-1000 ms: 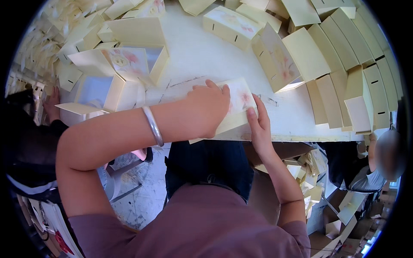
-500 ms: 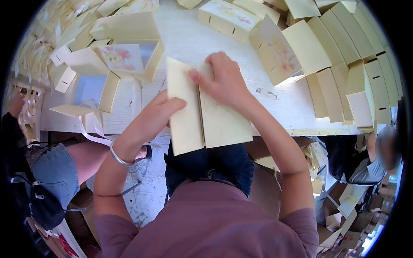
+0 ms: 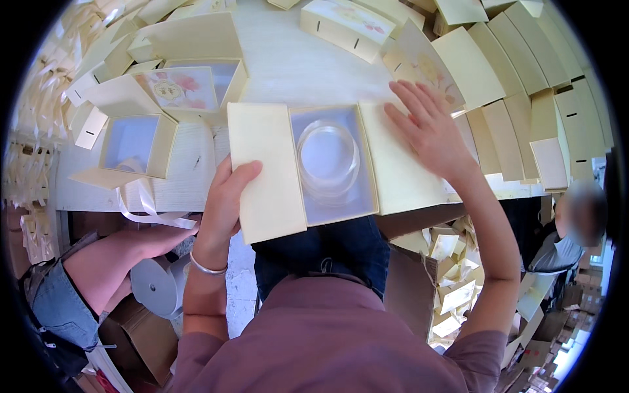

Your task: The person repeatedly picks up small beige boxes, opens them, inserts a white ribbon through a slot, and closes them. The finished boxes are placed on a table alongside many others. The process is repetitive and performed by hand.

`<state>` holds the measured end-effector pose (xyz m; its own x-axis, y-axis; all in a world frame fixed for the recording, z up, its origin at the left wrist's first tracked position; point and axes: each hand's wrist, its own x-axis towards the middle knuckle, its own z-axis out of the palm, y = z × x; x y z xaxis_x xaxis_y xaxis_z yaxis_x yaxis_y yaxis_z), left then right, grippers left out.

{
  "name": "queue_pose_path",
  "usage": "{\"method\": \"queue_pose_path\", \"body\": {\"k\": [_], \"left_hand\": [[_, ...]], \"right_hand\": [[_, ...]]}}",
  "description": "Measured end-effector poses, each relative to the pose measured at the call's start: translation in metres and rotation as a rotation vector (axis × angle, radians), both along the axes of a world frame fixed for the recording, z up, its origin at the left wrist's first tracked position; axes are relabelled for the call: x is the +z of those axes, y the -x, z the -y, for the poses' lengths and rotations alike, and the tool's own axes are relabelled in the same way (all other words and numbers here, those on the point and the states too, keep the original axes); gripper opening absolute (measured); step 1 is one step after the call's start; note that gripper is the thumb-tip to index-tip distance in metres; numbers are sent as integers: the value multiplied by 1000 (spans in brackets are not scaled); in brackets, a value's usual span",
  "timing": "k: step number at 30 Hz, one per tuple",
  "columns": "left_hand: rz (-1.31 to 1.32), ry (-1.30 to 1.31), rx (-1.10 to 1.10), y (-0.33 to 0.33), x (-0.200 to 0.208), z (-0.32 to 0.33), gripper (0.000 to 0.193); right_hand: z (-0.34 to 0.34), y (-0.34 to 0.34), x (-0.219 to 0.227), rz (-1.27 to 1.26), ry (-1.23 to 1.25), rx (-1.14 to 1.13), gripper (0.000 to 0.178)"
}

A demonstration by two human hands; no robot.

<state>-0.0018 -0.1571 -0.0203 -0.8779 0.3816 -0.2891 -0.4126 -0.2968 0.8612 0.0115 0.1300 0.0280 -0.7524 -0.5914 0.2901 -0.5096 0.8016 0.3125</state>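
A cream gift box [image 3: 267,141] lies in front of me with both flaps spread, hanging partly over the table's near edge. Inside its pale lining rests a coil of white ribbon [image 3: 354,160]. My left hand [image 3: 230,190] is closed on the left flap, thumb on top and fingers hidden underneath. Above the right flap [image 3: 393,177], my right hand [image 3: 422,128] is held with fingers stretched out; whether it touches the flap I cannot tell.
Open cream boxes [image 3: 167,141] with floral panels stand at the left, a ribbon [image 3: 141,200] trailing off the edge. Stacked boxes [image 3: 504,56] fill the right. Many ribbons [image 3: 46,131] hang at far left. People sit on both sides; a carton of cream boxes [image 3: 452,295] stands below right.
The box's two flaps have been opened outward, uncovering the ribbon coil. My right hand has moved right, off the middle, and its fingers have straightened. My left hand has moved slightly left and down.
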Motion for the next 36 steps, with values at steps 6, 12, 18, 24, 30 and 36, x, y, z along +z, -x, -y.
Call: {"method": "queue_pose_path", "body": {"k": [6, 12, 18, 24, 30, 36], "left_hand": [[-198, 81, -33, 5, 10, -20, 46], [-1052, 532, 290, 9, 32, -32, 59], [-1528, 686, 77, -19, 71, -36, 57], [-1483, 417, -35, -35, 77, -69, 39], [-1441, 141, -108, -39, 79, -75, 29], [-492, -393, -211, -62, 89, -58, 5]], "right_hand": [[54, -8, 19, 726, 119, 200, 9], [59, -7, -16, 652, 58, 145, 12], [38, -14, 49, 1039, 1106, -230, 16], [39, -63, 64, 1040, 1584, -247, 24], [33, -107, 68, 911, 1870, -120, 37], [-49, -141, 111, 1262, 950, 964, 24]]}}
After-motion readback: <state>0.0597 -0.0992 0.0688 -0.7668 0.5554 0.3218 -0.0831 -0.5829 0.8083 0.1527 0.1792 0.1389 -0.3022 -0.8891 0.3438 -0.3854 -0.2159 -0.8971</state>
